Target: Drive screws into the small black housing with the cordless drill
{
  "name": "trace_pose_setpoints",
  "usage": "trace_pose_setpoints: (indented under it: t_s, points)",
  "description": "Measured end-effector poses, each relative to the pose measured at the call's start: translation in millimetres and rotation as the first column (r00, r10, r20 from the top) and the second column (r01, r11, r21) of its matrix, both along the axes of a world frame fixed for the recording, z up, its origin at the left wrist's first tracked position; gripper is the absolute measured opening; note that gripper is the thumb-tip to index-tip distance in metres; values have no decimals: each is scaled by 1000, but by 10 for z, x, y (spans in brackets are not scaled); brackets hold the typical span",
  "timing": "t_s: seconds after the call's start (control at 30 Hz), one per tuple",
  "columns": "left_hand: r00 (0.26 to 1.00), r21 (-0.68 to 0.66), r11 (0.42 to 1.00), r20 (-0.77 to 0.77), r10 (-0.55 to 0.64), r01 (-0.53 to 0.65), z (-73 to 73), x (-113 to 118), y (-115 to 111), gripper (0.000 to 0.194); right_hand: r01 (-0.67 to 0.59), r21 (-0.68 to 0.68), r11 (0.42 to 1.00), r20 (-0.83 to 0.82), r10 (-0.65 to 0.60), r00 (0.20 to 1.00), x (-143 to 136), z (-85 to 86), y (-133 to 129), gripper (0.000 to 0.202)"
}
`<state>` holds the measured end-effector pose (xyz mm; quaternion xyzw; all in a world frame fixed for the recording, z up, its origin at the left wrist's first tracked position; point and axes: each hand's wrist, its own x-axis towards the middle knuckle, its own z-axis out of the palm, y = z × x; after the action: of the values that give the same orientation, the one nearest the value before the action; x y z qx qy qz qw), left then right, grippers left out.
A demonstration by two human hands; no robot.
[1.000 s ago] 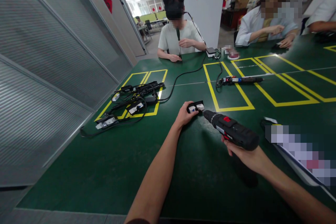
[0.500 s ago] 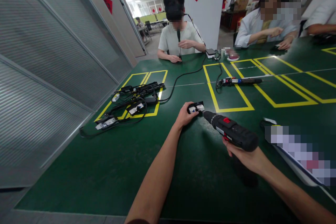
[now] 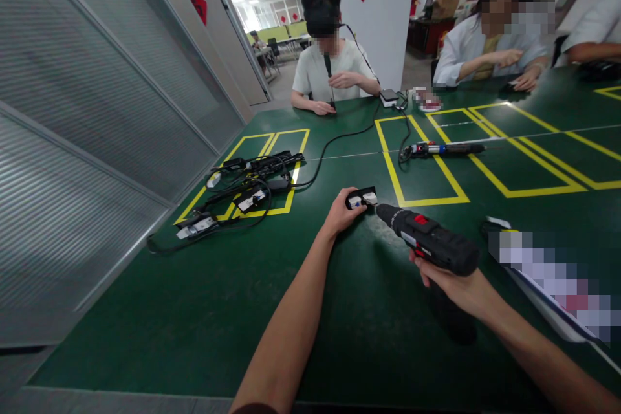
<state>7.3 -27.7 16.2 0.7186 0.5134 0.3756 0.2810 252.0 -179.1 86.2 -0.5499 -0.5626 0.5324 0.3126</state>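
Observation:
My left hand (image 3: 343,212) grips a small black part with white labels (image 3: 363,198) down on the green table (image 3: 233,310), its thumb over the near side. My right hand (image 3: 449,281) is wrapped round the handle of a black cordless drill (image 3: 429,238) with red accents. The drill points left toward the black part, and its chuck sits just right of it. Whether the bit's tip touches the part is too small to make out.
Black cables and adapters (image 3: 262,171) lie tangled at the left in yellow-taped boxes. A dark stick-shaped tool (image 3: 446,149) lies beyond the drill. At right rests a blurred flat package (image 3: 553,284). Across the table, a person (image 3: 334,71) holds a screwdriver (image 3: 328,71); another person (image 3: 495,65) sits farther right.
The drill has shifted very slightly to the right, and my right hand with it. My left hand and the black part stay in place.

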Motion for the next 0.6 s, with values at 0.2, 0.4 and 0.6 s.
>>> trace_pose_setpoints:
  t_s: [0.2,0.4,0.6]
  points:
    - [1000,10,1000,18,-2,2,-44,-2,16,51,-14,-9,1000,19,14,1000,39,-67,19,17]
    - [1000,21,1000,28,-3,2,-78,-8,26,51,-24,-12,1000,34,25,999,41,-67,8,20]
    - [1000,28,1000,32,-1,0,-55,-2,20,51,-27,-32,999,40,28,999,46,-58,2,20]
